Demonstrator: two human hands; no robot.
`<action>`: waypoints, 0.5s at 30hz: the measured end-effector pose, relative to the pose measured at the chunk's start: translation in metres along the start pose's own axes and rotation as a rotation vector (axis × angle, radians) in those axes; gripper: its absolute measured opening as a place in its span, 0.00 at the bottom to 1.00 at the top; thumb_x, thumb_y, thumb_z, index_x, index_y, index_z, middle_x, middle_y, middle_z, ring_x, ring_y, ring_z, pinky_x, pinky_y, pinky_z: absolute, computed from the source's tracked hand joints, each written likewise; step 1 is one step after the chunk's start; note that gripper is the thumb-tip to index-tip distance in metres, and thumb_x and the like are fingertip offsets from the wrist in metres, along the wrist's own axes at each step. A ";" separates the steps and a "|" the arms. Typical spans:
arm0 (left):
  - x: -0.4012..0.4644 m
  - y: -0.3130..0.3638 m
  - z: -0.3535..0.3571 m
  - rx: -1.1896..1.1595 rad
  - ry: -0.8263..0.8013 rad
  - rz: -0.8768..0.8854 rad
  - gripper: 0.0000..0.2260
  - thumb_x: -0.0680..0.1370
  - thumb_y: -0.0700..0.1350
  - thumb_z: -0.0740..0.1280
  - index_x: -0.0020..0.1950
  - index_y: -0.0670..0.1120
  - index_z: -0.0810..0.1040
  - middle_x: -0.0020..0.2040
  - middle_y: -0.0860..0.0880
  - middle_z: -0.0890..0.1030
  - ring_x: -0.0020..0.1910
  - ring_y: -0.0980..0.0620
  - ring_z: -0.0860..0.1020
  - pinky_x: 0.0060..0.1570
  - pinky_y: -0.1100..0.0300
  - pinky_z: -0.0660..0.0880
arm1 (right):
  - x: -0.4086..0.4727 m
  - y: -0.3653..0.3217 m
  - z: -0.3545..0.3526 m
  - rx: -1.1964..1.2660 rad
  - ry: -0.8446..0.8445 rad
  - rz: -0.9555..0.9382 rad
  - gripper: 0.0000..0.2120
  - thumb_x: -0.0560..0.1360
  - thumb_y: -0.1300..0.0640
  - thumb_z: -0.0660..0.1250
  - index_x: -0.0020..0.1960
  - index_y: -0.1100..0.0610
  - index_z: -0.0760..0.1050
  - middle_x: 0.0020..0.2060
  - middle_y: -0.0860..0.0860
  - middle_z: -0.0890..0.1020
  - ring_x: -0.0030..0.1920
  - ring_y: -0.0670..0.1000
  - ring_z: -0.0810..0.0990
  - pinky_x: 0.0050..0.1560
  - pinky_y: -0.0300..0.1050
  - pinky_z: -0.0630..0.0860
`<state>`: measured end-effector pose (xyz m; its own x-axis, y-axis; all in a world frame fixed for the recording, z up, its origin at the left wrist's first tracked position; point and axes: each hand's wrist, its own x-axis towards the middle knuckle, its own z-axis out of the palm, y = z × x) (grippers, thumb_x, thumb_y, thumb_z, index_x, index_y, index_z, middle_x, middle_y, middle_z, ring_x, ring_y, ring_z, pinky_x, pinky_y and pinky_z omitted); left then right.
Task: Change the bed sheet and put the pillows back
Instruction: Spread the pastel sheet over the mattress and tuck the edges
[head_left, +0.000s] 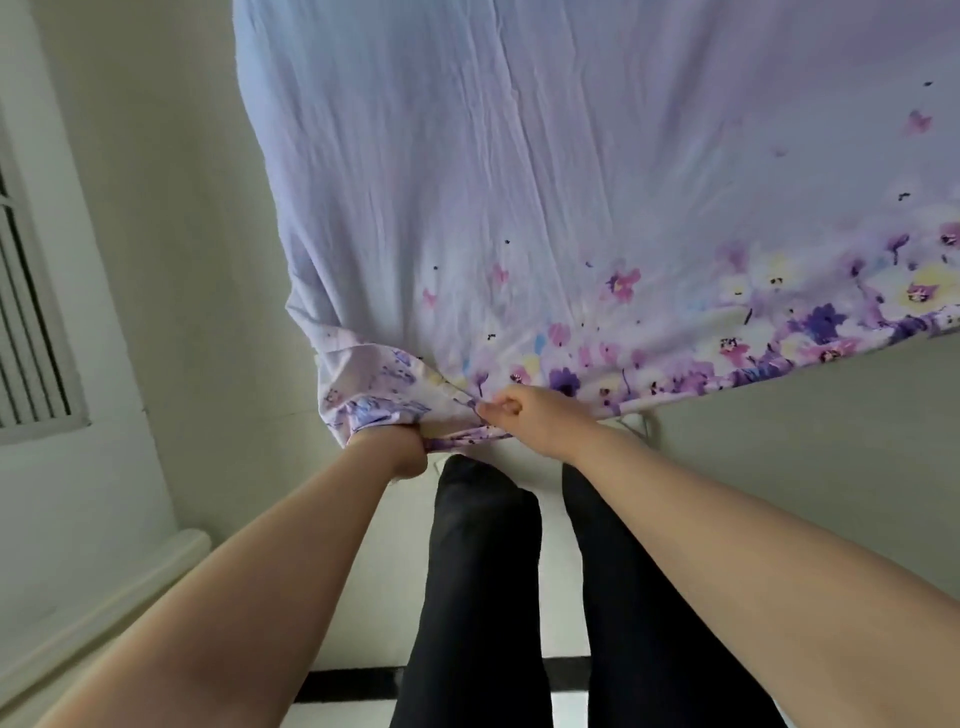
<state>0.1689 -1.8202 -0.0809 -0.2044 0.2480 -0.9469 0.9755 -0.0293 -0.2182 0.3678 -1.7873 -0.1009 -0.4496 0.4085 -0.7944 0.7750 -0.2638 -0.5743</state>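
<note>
One floral bed sheet (519, 182) has its corner gripped by two hands, left hand (405, 447) and right hand (524, 415).

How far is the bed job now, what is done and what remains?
Done: the floral sheet is spread over the bed. In hand: the left hand and right hand grip its near corner, which is bunched and not yet tucked. Left: no pillows are in view.
</note>
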 end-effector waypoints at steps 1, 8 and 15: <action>0.000 -0.003 0.001 -0.024 0.004 0.028 0.23 0.76 0.47 0.58 0.72 0.47 0.65 0.70 0.46 0.69 0.66 0.45 0.70 0.61 0.55 0.71 | 0.007 -0.020 0.007 0.152 0.001 0.018 0.32 0.73 0.29 0.56 0.67 0.51 0.68 0.62 0.49 0.76 0.61 0.52 0.75 0.59 0.49 0.71; -0.005 -0.057 0.030 -0.684 -0.133 0.323 0.20 0.78 0.56 0.65 0.65 0.46 0.75 0.57 0.51 0.78 0.58 0.50 0.75 0.57 0.67 0.65 | 0.078 -0.115 0.066 0.687 0.093 0.328 0.30 0.69 0.42 0.72 0.60 0.58 0.66 0.49 0.55 0.79 0.43 0.52 0.81 0.41 0.44 0.76; 0.039 -0.175 0.092 -1.893 -0.331 -0.046 0.28 0.76 0.68 0.54 0.67 0.51 0.67 0.60 0.45 0.77 0.50 0.42 0.82 0.42 0.52 0.79 | 0.111 -0.157 0.178 0.257 0.059 0.241 0.09 0.77 0.57 0.62 0.49 0.60 0.79 0.47 0.57 0.82 0.50 0.57 0.80 0.45 0.45 0.72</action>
<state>-0.0171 -1.8948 -0.1019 -0.0114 0.0449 -0.9989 -0.2732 0.9608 0.0464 0.1171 -1.8558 -0.1337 -0.2347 0.3555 -0.9047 0.7155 -0.5669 -0.4083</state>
